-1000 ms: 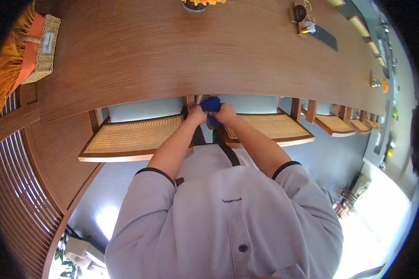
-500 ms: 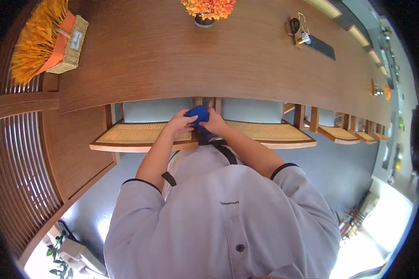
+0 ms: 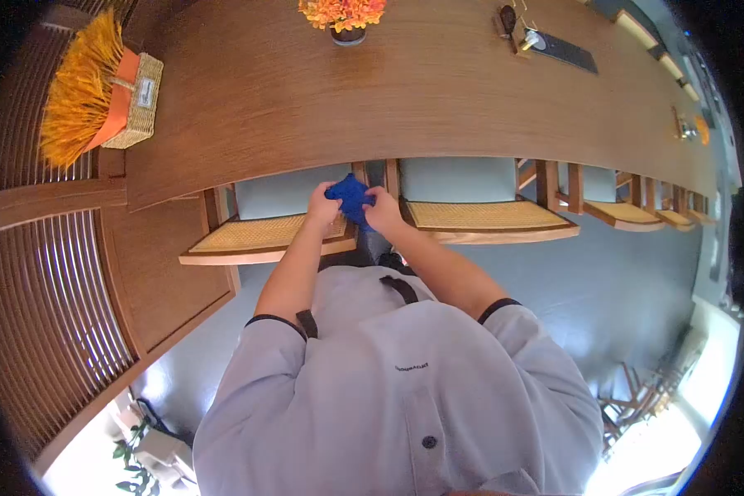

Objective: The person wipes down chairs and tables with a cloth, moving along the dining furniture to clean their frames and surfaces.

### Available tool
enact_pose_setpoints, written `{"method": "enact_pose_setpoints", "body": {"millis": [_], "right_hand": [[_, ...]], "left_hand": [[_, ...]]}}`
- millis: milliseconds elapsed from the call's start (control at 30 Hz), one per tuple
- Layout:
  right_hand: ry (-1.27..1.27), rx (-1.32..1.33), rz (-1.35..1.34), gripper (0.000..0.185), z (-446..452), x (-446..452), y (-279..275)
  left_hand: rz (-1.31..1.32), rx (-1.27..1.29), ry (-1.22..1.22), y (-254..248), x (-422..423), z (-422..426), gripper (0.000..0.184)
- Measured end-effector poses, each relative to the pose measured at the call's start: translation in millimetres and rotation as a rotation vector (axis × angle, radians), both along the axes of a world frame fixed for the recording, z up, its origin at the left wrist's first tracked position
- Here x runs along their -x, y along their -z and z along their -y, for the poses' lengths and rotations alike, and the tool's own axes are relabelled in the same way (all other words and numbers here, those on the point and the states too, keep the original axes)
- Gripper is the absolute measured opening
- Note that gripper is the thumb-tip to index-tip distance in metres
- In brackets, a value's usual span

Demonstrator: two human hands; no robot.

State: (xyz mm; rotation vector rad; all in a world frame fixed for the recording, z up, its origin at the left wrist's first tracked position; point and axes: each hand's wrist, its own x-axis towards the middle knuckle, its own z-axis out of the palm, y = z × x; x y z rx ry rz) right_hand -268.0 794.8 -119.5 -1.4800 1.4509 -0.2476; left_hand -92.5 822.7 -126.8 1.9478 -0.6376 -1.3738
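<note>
A bunched blue cloth [image 3: 352, 200] is held between my two hands, in front of my body and just short of the table's near edge. My left hand [image 3: 323, 205] grips its left side with the fingers curled in. On the other side my right hand [image 3: 380, 210] pinches the cloth between thumb and fingers. Both hands are over the gap between two chairs with woven cane backs, the left chair [image 3: 264, 235] and the right chair [image 3: 492, 217]. Part of the cloth hangs down below the fingers.
A long wooden table [image 3: 322, 107] stretches ahead. On it are a wicker basket [image 3: 143, 103] of orange dried stalks, a pot of orange flowers [image 3: 345, 18] and a dark tray [image 3: 564, 54] beside a small stand. Slatted wooden panelling [image 3: 58, 322] is at the left.
The blue cloth is spread somewhat wider between my hands, which are slightly further apart. The whole view has shifted, with the table edge appearing higher.
</note>
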Motion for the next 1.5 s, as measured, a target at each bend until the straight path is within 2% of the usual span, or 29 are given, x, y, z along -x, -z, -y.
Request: {"method": "enact_pose_setpoints", "body": {"millis": [67, 133, 233, 267, 300, 333, 367, 433, 467, 533, 567, 633, 667, 733, 833, 933, 967, 1033, 1100, 1133, 1233, 1300, 1333, 1500], "right_hand": [[0.117, 0.015, 0.012, 0.051, 4.1, -8.4, -18.8], [0.104, 0.091, -0.037, 0.051, 7.0, -14.7, -17.8], [0.139, 0.116, -0.150, 0.052, 0.7, -26.7, 12.3], [0.154, 0.111, -0.196, 0.053, -3.6, -28.7, 28.1], [0.204, -0.003, -0.207, 0.056, -1.8, -33.7, 33.0], [0.255, -0.118, -0.218, 0.059, 0.4, -40.5, 36.8], [0.306, -0.232, -0.226, 0.063, -0.2, -44.8, 39.3], [0.226, -0.141, -0.234, 0.066, -5.7, -41.2, 58.4], [0.185, -0.095, -0.235, 0.067, -8.2, -39.6, 68.0], [0.286, -0.136, -0.269, 0.066, -10.7, -45.3, 72.6], [0.335, -0.152, -0.285, 0.065, -9.4, -47.6, 75.5], [0.345, -0.345, -0.171, 0.061, 3.7, -46.3, 66.1], [0.353, -0.443, -0.113, 0.060, 9.4, -46.8, 60.7], [0.378, -0.374, -0.105, 0.057, 5.4, -44.6, 94.8], [0.492, -0.295, -0.043, 0.057, 9.0, -47.2, 108.6], [0.566, -0.336, 0.099, 0.058, 28.4, -46.0, 125.5], [0.580, -0.373, 0.153, 0.059, 32.5, -44.5, 134.6], [0.557, -0.267, 0.220, 0.067, 44.5, -50.6, 144.0], [0.538, -0.293, 0.230, 0.075, 51.6, -53.8, 135.5], [0.528, -0.374, 0.208, 0.080, 65.3, -58.4, 103.8], [0.379, -0.431, 0.143, 0.090, 87.9, -59.6, 43.0], [0.410, -0.410, 0.143, 0.089, 83.2, -59.8, 43.2], [0.509, -0.400, 0.167, 0.086, 74.6, -66.3, 56.6], [0.619, -0.450, 0.034, 0.054, 29.0, -61.1, 83.9]], "left_hand": [[0.106, 0.056, 0.079, 6.8, -6.3, 10.8, 0.049], [0.290, 0.127, 0.205, 13.3, -8.8, 17.1, 0.052], [0.158, -0.040, 0.212, 9.3, -3.8, 28.4, 0.057], [0.096, -0.054, 0.308, 7.7, -7.2, 32.3, 0.059], [0.031, -0.066, 0.401, 10.5, -11.4, 36.5, 0.061], [-0.036, -0.077, 0.491, 18.0, -13.8, 37.1, 0.065], [0.063, -0.106, 0.491, 24.7, -14.0, 34.5, 0.060], [0.273, -0.147, 0.490, 45.3, -16.7, 32.4, 0.054], [0.266, -0.156, 0.518, 60.2, -20.6, 31.5, 0.056], [0.254, -0.174, 0.574, 99.9, -31.1, 24.5, 0.061], [0.197, -0.171, 0.519, 115.0, -31.9, 24.1, 0.058], [0.082, -0.172, 0.405, 125.9, -30.6, 25.0, 0.054], [-0.118, -0.227, 0.360, 127.0, -31.2, 26.4, 0.055], [-0.513, -0.339, 0.251, 94.9, -34.0, 44.6, 0.060], [-0.681, -0.292, 0.176, 80.5, -40.4, 56.0, 0.055], [-0.658, -0.167, 0.339, 83.6, -34.3, 66.3, 0.054], [-0.512, -0.165, 0.338, 84.5, -30.6, 67.9, 0.053], [-0.220, -0.152, 0.343, 77.1, -25.2, 83.9, 0.052], [0.253, 0.009, 0.622, 76.4, -34.1, 97.6, 0.054], [0.490, 0.094, 0.756, 76.5, -37.6, 100.6, 0.055], [0.484, 0.090, 0.751, 68.2, -42.2, 103.3, 0.056], [0.399, 0.047, 0.728, 76.1, -42.6, 98.6, 0.059], [0.357, 0.031, 0.714, 80.8, -41.1, 97.3, 0.060], [-0.286, -0.138, 0.418, 95.1, -14.5, 66.1, 0.080]]}}
